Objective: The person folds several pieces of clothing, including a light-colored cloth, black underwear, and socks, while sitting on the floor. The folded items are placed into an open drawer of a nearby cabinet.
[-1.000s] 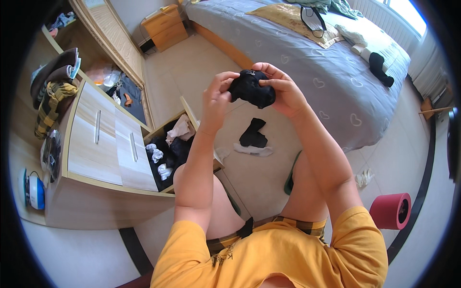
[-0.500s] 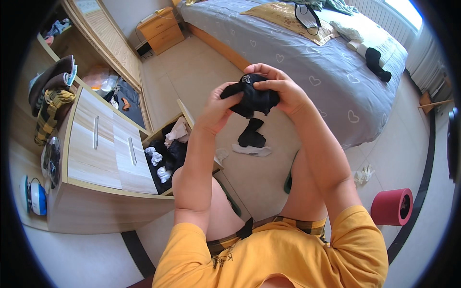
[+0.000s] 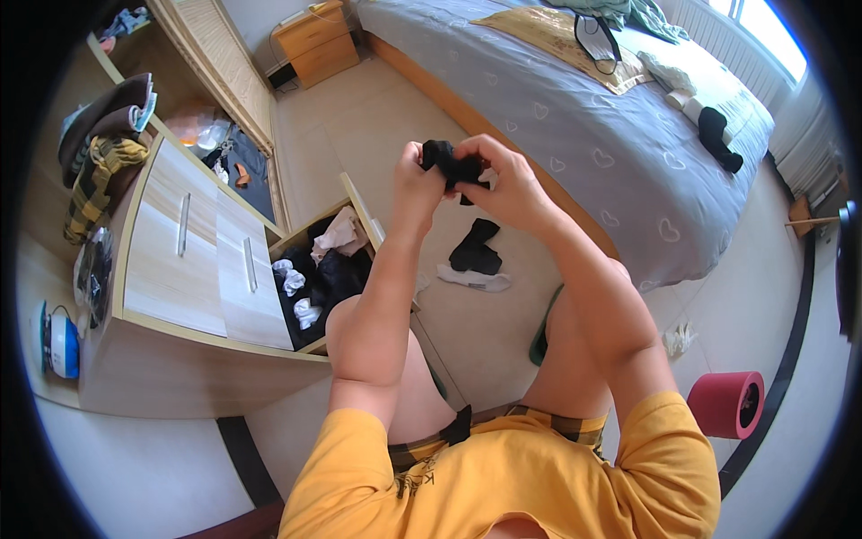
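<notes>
A bunched black sock [image 3: 440,158] is held up in front of me between both hands. My left hand [image 3: 417,187] is closed round its left end, and my right hand [image 3: 508,185] pinches the right side between thumb and fingers. Below my hands, another black sock [image 3: 476,249] lies on the floor beside a white sock [image 3: 473,278]. To my left, an open drawer [image 3: 365,216] contains dark clothing, several white balled pieces [image 3: 307,314] and a pale pink cloth [image 3: 340,234].
A wooden cabinet [image 3: 171,260] stands at left, folded clothes [image 3: 109,171] on its top. The bed [image 3: 575,153] fills the far right, with a black sock [image 3: 716,139] on it. A red bin [image 3: 718,405] and crumpled white tissue [image 3: 680,340] are on the floor at right.
My hands have bunched the black sock smaller and moved closer together. The right hand has shifted left and slightly down. The view has turned a little.
</notes>
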`<state>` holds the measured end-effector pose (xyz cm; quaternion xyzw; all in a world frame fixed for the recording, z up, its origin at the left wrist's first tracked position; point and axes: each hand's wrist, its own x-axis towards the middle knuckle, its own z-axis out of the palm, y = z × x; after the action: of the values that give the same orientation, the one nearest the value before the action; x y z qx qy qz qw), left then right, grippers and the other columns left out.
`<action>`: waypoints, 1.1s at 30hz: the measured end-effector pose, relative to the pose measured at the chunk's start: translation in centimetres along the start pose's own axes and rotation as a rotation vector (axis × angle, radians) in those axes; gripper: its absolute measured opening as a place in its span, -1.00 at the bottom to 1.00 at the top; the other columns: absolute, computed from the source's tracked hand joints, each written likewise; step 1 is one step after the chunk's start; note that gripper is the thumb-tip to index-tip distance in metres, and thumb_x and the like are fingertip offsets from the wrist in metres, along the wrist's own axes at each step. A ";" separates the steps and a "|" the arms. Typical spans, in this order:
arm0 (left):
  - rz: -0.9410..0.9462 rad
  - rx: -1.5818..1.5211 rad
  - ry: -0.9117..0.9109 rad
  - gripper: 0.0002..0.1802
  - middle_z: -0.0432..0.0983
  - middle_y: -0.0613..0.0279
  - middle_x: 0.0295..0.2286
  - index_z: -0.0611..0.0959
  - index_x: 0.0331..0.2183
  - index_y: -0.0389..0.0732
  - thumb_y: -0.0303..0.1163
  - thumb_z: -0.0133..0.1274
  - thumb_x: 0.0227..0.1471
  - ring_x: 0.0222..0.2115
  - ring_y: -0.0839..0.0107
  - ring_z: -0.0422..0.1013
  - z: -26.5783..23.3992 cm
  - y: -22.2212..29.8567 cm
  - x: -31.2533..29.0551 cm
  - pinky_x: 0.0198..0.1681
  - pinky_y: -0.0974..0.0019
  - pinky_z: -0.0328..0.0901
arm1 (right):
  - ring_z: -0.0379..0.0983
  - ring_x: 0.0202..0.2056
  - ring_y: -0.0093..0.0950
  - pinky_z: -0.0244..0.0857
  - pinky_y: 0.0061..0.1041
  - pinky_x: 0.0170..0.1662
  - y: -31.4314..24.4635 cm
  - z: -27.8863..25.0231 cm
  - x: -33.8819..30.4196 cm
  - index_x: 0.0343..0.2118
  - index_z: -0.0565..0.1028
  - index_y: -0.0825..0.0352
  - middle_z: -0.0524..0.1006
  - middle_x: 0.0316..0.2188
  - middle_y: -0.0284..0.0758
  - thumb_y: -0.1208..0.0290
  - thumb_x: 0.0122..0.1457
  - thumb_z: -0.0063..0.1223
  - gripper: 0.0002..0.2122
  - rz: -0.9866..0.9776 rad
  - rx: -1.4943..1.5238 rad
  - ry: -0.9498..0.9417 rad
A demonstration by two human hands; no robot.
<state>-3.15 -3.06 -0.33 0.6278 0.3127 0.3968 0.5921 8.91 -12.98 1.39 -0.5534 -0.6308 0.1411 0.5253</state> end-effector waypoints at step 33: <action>0.155 -0.645 0.049 -0.72 0.46 0.31 -0.36 0.45 -0.24 -0.22 -0.56 0.14 -0.04 -0.33 0.53 0.40 -0.1 -0.4 0.8 -0.24 0.49 0.31 | 0.38 -0.31 -0.71 0.27 -0.69 -0.21 1.5 -0.6 1.0 -0.33 0.49 0.42 0.50 -0.31 -0.39 0.51 0.11 0.11 -0.89 0.210 0.466 0.185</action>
<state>-2.86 -2.29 -0.65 0.4204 0.1364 0.5342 0.7206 10.41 -11.86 1.05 -0.4904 -0.4699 0.2848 0.6765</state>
